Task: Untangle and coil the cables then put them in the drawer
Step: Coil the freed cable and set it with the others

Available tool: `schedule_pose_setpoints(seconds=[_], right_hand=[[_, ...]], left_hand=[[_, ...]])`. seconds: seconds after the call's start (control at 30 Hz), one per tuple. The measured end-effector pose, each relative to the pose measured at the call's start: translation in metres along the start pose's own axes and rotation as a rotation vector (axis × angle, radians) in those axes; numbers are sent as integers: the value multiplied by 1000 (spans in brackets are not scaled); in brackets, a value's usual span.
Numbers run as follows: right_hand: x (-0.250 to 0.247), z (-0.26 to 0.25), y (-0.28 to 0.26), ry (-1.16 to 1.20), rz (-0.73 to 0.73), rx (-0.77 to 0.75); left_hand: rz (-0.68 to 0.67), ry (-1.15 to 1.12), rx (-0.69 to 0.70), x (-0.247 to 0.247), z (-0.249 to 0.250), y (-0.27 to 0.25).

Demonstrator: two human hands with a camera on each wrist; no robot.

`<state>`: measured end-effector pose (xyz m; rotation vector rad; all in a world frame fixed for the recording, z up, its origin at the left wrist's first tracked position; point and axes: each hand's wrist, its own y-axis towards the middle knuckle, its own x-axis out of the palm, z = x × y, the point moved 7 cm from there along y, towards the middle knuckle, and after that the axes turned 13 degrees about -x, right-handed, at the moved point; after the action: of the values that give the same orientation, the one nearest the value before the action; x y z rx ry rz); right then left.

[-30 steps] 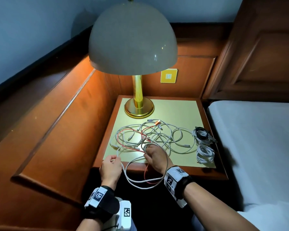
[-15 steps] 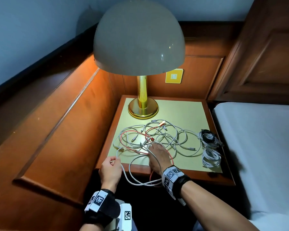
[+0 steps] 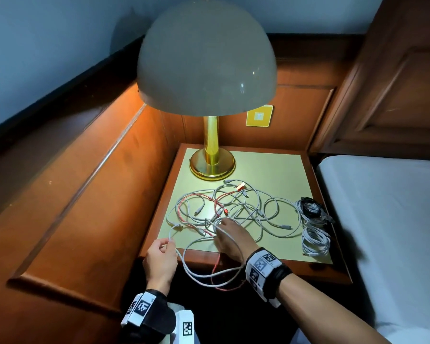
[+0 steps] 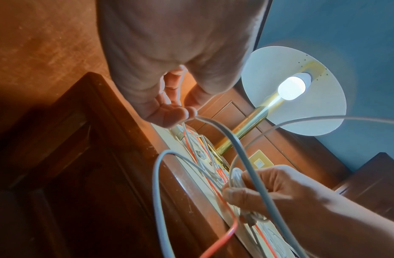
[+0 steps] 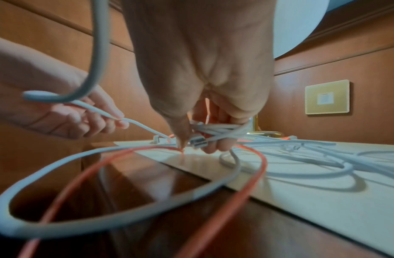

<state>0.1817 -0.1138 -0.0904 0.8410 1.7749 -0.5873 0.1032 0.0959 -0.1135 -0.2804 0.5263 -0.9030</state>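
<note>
Left hand (image 3: pixel 160 261) off the near-left corner of the cream-topped wooden bedside table (image 3: pixel 278 170), thumb and fingers pinching a long white charging cable (image 3: pixel 201 276); that cable looping down over the table's front edge, alongside a thin red cable (image 3: pixel 184 207); right hand (image 3: pixel 230 238) at the near edge of the top, fingers curled round a small bundle of white cable turns (image 5: pixel 222 132); loose tangle of white and red cables (image 3: pixel 236 204) spread across the middle of the top; two finished coils, one white (image 3: pixel 315 240) and one white-and-black (image 3: pixel 310 209), lying along the right edge; brass lamp with a pale dome shade (image 3: pixel 206 58) standing at the back; drawer not visible.
</note>
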Motion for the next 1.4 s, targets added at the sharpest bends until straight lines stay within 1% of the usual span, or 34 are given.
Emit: schedule_pose_setpoints(seconds=[0.23,0.43,0.53,0.63,0.7,0.8,0.83,0.93,1.03,1.17,1.4], right_hand=[[3,2,4,-115,-69,20],[-16,9,0,-95,67,102],[-31,24,-4,-43,187,168],[-43,41,-5,-3,264,269],[-47,52,-3,35,321,308],[-40,62,3,113,297,328],[-39,64,3,154,314,330],[-53,63,-2,254,445,303],[-70,57,-9,308,532,248],[-75,49,-27,301,542,194],[-72,39,-75,263,480,210]], left_hand=[[-8,-36,-2,-1,-6,-1],[-22,-86,-11,-12,-10,2],[-30,-113,0,-19,-6,-3],[-55,-168,0,-23,-1,-9],[-73,-184,-3,-24,1,-11],[-87,-193,-16,-23,-1,-13],[-92,-189,-18,-22,-2,-14],[-111,-191,-8,-20,-3,-18],[-130,-171,11,-19,-4,-22],[-154,-154,37,-15,-6,-32],[-175,-133,98,-16,1,-53]])
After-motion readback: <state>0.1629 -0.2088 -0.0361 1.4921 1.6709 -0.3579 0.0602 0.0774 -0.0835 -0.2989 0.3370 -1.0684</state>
